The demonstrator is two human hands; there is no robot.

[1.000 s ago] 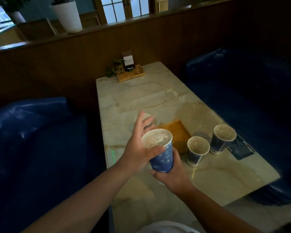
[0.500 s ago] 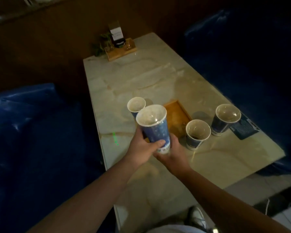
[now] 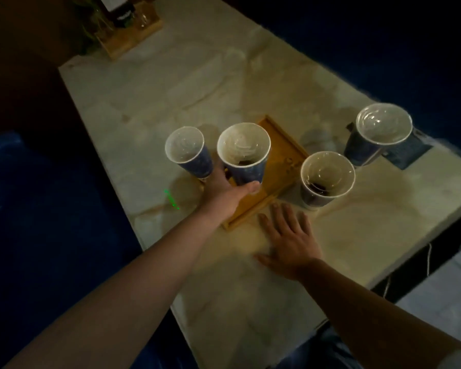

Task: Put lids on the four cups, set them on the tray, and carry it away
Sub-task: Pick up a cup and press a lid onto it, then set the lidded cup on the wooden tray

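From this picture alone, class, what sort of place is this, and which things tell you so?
Probably a café or restaurant booth: a long marble table flanked by blue padded seats, lidded paper cups beside a wooden tray, and a menu stand.

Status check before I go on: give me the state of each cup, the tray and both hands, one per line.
Cup on tray: lidded, upright, gripped low by left hand.
Far-left cup: lidded, upright, on table beside the tray.
Near-right cup: lidded, upright, on table, off tray.
Far-right cup: lidded, upright, on table, off tray.
Wooden tray: flat on table, one cup on it.
Left hand: holding the cup on tray.
Right hand: open, flat on table.
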